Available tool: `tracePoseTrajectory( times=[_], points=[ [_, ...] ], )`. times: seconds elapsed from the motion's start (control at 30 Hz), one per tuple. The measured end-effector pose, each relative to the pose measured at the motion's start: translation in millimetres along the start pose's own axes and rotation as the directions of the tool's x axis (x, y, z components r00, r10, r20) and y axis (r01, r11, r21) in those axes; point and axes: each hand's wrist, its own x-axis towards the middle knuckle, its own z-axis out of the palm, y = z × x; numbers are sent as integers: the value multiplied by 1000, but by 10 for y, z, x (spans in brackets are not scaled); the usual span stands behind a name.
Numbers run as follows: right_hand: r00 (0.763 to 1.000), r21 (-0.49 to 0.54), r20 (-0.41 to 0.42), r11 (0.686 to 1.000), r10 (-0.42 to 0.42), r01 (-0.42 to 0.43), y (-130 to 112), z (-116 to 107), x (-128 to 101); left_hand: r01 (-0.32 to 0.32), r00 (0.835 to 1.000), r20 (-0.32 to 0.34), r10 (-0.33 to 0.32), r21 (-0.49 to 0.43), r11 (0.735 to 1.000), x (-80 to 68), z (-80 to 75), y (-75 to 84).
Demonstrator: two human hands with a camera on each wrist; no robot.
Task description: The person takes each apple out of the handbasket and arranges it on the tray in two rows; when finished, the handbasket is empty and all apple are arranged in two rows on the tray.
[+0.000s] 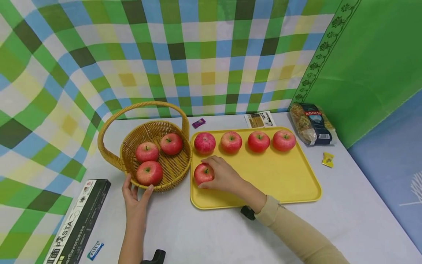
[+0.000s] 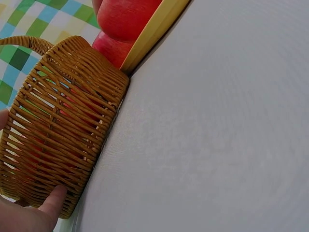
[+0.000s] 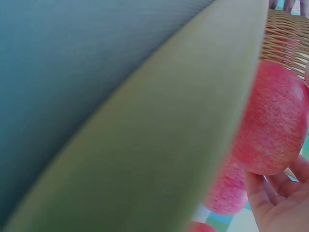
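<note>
A red apple (image 1: 203, 173) lies at the left side of the yellow tray (image 1: 257, 176), and my right hand (image 1: 225, 175) grips it between thumb and fingers. The same apple (image 3: 273, 118) looms large in the right wrist view, with fingers at its lower side. My left hand (image 1: 136, 198) touches the near side of the wicker basket (image 1: 176, 170), its thumb and fingers spread along the outside. In the left wrist view the thumb rests against the basket's woven wall (image 2: 53, 140). Three apples (image 1: 150, 172) sit in the basket. Along the tray's back stands a row of several apples (image 1: 231, 142).
A pasta bag (image 1: 311, 124) lies beyond the tray's right corner, a yellow packet (image 1: 328, 160) near it. Behind the tray are a card (image 1: 259, 119) and a purple packet (image 1: 198, 123). A long dark box (image 1: 80, 220) and a blue packet (image 1: 95, 250) lie at the left.
</note>
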Motion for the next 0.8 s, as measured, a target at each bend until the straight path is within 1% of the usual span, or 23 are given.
tracePoseTrajectory(
  times=[0.1,0.27,0.37,0.47,0.57,0.63,0.8],
  points=[
    [1000,23,-9,1000,19,-19,-29,-21,-13,0,1000,-1,0,3,1000,1,4,-1],
    [998,40,-60,999,-5,7,-136,-124,21,-2,1000,-3,2,4,1000,6,-2,-14],
    [997,117,-71,993,-24,33,-221,-190,98,-1,1000,-5,1,0,1000,9,-12,-21],
    [998,236,-49,971,-33,44,-306,-214,197,-4,1000,-7,4,-2,1000,13,-13,-22],
    [998,308,-18,950,-53,55,-382,-185,309,-10,1000,-10,10,-2,1000,13,-6,-17],
    [997,321,6,945,-72,66,-429,-148,385,-16,1000,-10,16,0,1000,11,2,-12],
    [991,305,72,948,-114,87,-547,-36,565,-26,1000,-5,26,0,1000,-1,9,-2]
  ],
)
